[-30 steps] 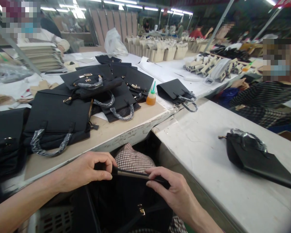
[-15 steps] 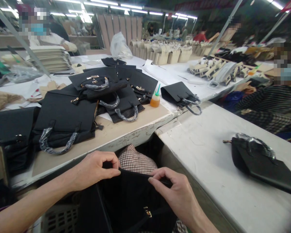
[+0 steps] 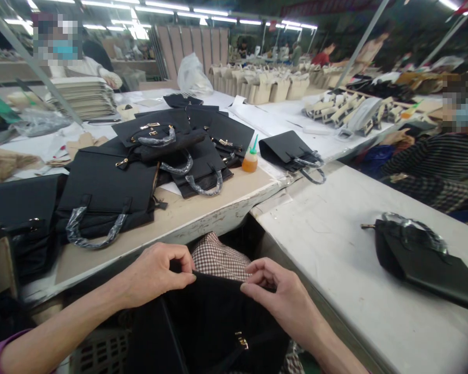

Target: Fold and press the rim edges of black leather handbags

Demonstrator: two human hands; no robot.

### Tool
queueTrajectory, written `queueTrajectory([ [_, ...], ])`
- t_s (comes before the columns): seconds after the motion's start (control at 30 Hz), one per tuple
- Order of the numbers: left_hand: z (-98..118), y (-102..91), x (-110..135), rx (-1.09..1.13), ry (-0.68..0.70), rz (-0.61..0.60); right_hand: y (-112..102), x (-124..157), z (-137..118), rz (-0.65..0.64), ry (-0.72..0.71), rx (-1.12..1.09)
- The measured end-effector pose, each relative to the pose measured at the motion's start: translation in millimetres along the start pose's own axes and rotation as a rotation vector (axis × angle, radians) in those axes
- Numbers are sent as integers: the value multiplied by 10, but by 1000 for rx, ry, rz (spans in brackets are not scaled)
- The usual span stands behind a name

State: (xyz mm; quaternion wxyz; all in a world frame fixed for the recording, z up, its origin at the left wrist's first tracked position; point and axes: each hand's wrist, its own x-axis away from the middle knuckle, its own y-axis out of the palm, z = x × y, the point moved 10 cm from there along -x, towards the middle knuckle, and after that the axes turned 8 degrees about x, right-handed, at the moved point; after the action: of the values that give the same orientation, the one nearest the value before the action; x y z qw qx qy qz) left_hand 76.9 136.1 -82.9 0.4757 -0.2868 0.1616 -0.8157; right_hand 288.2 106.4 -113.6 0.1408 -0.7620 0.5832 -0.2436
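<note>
A black handbag with gold-coloured hardware lies over my lap, its upper edge stretched between my hands. My left hand pinches that edge between thumb and finger. A short way along the same edge, my right hand also pinches it, with some fingers curled above the thumb. Checkered cloth shows just beyond the bag. Several more black handbags lie heaped on the table in front, many with handles wrapped in clear plastic.
A small bottle of amber liquid with a green nozzle stands near the table edge. One handbag rests on the white table to my right. A plastic crate sits low at left. Co-workers sit at the far left and right.
My right hand's fingers have shifted slightly on the bag's edge and lifted a little. My left hand stays in nearly the same place. The view has moved slightly.
</note>
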Motion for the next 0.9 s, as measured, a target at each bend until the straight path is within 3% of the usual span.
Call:
queueTrajectory([
  [0.1,-56,14,-19,3,-21,18,14,-24,9,-120,-52,57],
  [0.23,-132,38,-44,13,-47,9,-49,10,103,-188,-62,20],
  [0.43,-183,59,-51,30,-58,-8,-68,189,245,-339,-36,-224],
  [0.5,-184,72,-52,38,-57,-10,-78,264,313,-314,-7,-307],
  [0.7,-80,95,-33,24,-45,-33,-88,414,545,-80,121,-382],
  [0.8,39,89,5,20,-9,-39,-130,409,437,-68,98,-247],
  [0.9,117,84,33,18,32,-21,-151,349,105,-148,-25,-50],
])
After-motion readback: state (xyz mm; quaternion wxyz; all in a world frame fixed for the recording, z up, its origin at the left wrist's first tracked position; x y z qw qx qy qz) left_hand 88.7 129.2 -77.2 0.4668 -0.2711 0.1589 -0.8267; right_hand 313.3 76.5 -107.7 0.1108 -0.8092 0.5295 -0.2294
